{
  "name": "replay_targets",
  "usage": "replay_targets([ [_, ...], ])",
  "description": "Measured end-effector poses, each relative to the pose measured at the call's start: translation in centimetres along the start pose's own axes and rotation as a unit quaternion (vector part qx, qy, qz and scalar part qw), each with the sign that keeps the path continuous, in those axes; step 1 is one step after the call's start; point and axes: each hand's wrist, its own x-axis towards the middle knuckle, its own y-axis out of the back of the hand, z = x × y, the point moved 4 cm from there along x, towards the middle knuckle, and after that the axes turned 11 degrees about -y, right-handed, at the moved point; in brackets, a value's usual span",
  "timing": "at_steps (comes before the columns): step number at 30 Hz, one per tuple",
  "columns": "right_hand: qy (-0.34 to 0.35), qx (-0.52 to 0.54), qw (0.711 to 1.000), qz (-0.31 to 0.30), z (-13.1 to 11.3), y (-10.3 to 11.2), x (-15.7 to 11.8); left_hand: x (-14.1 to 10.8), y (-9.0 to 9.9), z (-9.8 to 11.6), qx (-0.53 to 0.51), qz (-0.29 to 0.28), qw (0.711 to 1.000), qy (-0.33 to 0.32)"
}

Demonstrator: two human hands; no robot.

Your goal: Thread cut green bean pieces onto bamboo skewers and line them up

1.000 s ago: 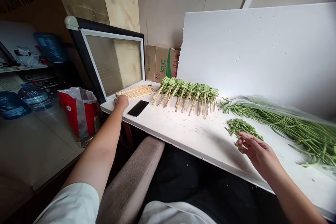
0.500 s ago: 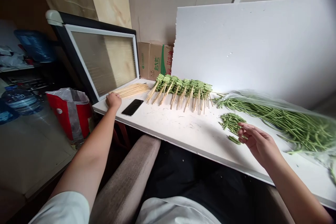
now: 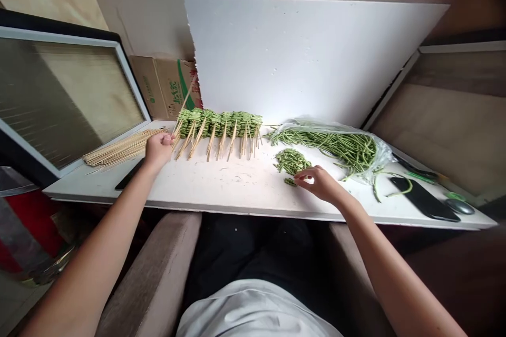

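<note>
My left hand (image 3: 158, 150) is closed around a thin bamboo skewer (image 3: 184, 101), which points up and to the right in front of the threaded rows. Beyond it, several skewers of short green bean pieces (image 3: 221, 121) lie side by side, their bare sticks toward me. My right hand (image 3: 322, 184) pinches at a small row of cut green bean pieces (image 3: 290, 182) on the white table; its fingertips partly cover the row's end. Just behind lies a heap of cut green beans (image 3: 290, 160).
Loose bamboo skewers (image 3: 122, 148) lie at the left, beside a phone (image 3: 128, 176) partly hidden by my forearm. Long green beans (image 3: 340, 145) spill from a clear plastic bag (image 3: 383, 155). At the right are another phone (image 3: 425, 200) and a computer mouse (image 3: 459, 206). A white board (image 3: 316, 58) stands behind.
The view has swung right. My left hand has moved from the loose skewer pile toward the threaded rows, now with a skewer in it. My right hand has come down to the small bean row.
</note>
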Motion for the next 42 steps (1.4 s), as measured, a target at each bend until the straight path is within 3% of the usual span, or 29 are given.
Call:
replay_targets([
  [3, 0.036, -0.009, 0.999, 0.011, -0.5, -0.9, 0.0, -2.6, -4.2, 4.1, -0.173, -0.05, 0.984, 0.015],
  [6, 0.042, -0.012, 0.999, 0.027, -0.7, -1.4, 0.0, -6.1, -7.2, 8.0, -0.293, -0.131, 0.947, 0.025],
  [10, 0.039, 0.022, 0.999, 0.026, -0.6, -0.8, 0.0, -10.5, -9.1, 11.9, -0.413, -0.204, 0.887, 0.013],
  [13, 0.02, 0.042, 0.998, 0.046, -0.5, 0.5, -0.2, -12.7, -9.5, 13.3, -0.442, -0.247, 0.862, 0.01],
  [17, -0.001, 0.03, 0.998, 0.063, -0.9, 0.7, -0.3, -14.3, -9.5, 14.4, -0.464, -0.312, 0.829, 0.028],
  [21, 0.031, 0.004, 0.999, 0.041, -1.8, -1.3, -0.3, -14.9, -9.2, 14.9, -0.431, -0.343, 0.834, 0.032],
  [25, 0.019, -0.039, 0.997, 0.069, -1.9, -2.3, -0.3, -15.3, -9.1, 15.2, -0.39, -0.39, 0.834, 0.027],
  [32, 0.018, -0.039, 0.995, 0.095, -2.3, -2.8, -0.3, -16.2, -8.8, 15.4, -0.359, -0.478, 0.802, 0.019],
  [34, 0.012, -0.021, 0.994, 0.107, -2.3, -2.6, -0.3, -16.2, -9.0, 15.4, -0.366, -0.472, 0.802, 0.008],
  [38, -0.019, 0.079, 0.988, 0.134, -1.8, -1.0, 0.0, -15.7, -9.4, 15.4, -0.402, -0.4, 0.824, -0.002],
  [42, -0.072, 0.241, 0.955, 0.156, -0.4, 1.0, 0.2, -15.1, -9.1, 15.5, -0.41, -0.346, 0.844, -0.021],
])
